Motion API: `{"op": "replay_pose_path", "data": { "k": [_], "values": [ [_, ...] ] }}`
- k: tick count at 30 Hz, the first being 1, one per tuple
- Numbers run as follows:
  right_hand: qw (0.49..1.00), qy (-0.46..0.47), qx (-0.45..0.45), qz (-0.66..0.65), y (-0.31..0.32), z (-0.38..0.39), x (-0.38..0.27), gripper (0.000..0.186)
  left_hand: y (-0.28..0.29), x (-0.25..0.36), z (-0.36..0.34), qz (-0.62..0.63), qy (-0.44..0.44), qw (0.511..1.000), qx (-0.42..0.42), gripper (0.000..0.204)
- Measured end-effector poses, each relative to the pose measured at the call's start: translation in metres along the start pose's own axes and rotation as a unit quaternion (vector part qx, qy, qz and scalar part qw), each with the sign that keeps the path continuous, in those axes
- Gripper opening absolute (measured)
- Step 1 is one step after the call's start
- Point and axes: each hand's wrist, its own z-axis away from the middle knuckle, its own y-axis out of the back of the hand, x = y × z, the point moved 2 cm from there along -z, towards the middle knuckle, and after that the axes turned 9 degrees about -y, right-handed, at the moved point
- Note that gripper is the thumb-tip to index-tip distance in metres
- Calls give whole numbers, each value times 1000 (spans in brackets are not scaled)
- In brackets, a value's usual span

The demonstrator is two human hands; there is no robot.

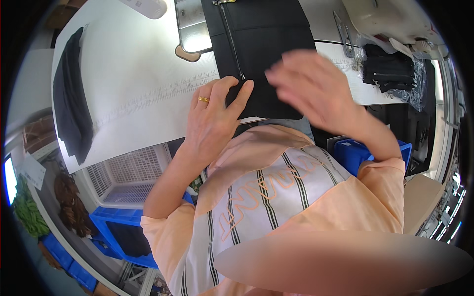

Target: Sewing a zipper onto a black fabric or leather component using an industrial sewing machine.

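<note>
A black fabric piece (pixel 261 34) with a long zipper (pixel 228 34) lies over the front of the white worktable (pixel 113 59). My left hand (pixel 215 108), with a gold ring on one finger, has its curled fingers and thumb on the fabric's left edge, by the lower end of the zipper. My right hand (pixel 316 89) is blurred above the fabric's right part, fingers loosely stretched toward the left with nothing visible in them. A metal plate (pixel 190 27) is set into the table left of the fabric.
At left lies a strip of black cloth (pixel 69 93). At back right are a sewing machine (pixel 380 17), metal scissors or tool (pixel 343 34) and black pieces in plastic (pixel 387 69). Below stand a white basket (pixel 123 172), blue crates (pixel 108 217) and a blue bin (pixel 348 153).
</note>
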Motion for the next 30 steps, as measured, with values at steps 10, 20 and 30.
{"op": "replay_pose_path", "data": {
  "k": [10,20,30],
  "values": [
    [991,0,10,135,-64,-49,59,37,-4,-5,3,-7,-23,1000,12,50],
    [995,15,-81,59,-46,-3,14,48,4,-3,6,-28,-22,999,-35,60],
    [993,40,-77,82,-46,5,6,41,12,-24,-3,94,-74,993,-4,41]
  ]
}}
